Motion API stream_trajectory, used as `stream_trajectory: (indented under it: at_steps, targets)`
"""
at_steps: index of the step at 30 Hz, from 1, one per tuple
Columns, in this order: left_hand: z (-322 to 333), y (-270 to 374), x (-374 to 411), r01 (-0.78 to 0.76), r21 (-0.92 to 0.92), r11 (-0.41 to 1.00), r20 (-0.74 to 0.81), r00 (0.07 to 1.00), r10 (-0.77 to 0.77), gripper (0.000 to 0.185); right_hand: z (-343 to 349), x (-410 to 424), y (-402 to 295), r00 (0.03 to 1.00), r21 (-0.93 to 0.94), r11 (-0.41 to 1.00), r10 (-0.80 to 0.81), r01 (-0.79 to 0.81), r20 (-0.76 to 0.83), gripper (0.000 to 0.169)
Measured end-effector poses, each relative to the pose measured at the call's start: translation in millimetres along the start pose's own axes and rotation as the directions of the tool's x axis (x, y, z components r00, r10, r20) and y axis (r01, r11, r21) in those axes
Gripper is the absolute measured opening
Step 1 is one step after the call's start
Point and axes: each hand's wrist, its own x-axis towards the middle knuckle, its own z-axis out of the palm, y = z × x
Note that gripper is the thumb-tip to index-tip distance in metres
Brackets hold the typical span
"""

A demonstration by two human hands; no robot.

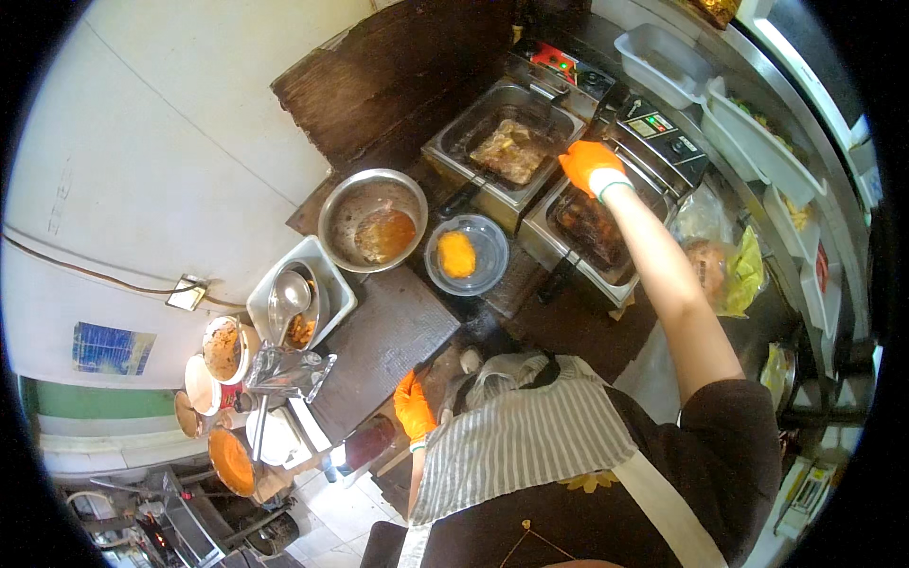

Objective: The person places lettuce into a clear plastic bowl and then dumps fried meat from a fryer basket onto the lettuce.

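My right hand (pixel 588 165) wears an orange glove and hovers above the rear left corner of a steel deep fryer (pixel 616 285). Its fingers are curled, and their undersides are hidden. Beneath my forearm, dark brown food (pixel 586 226) sits in that fryer. Beside it stands a second deep fryer (pixel 454 167), where a pale block of food (pixel 511 153) lies in the oil. My left hand (pixel 413 408), also gloved in orange, is low at the right edge of a dark board (pixel 383 341); whether it grips anything is unclear.
A steel bowl (pixel 334 220) with brown liquid stands near a clear plastic bowl (pixel 486 273) holding an orange lump (pixel 456 254). A white tub (pixel 346 298) contains a ladle (pixel 291 291). Open buckets (pixel 224 348) line the left. Food trays (pixel 753 145) and plastic bags (pixel 742 277) are at right.
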Motion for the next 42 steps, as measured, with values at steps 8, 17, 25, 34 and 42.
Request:
stream_trajectory:
  at_steps: [8,17,25,34,42]
  targets:
    - [0,-17,3,-0.058,0.136,0.989,-0.055,0.996,0.066,0.028,-36,-27,-11,0.990,0.106,0.994,-0.011,-0.004,0.140,0.052]
    - [30,60,-15,-0.077,0.142,0.987,-0.033,0.996,0.082,0.031,-31,-14,-1,0.989,-0.013,0.996,-0.082,0.084,0.121,0.052]
    - [31,62,-10,-0.066,0.065,0.996,0.010,0.998,0.066,0.031,-13,-13,12,0.994,-0.042,0.994,-0.104,0.105,0.011,0.048]
    - [11,73,-6,-0.195,0.506,0.840,0.089,0.981,0.174,0.030,11,-30,-36,1.000,0.131,0.991,0.017,-0.016,-0.006,0.056]
    - [-14,70,-20,-0.342,0.687,0.642,0.140,0.928,0.344,0.037,80,-5,10,0.992,0.263,0.957,-0.124,0.121,-0.007,0.066]
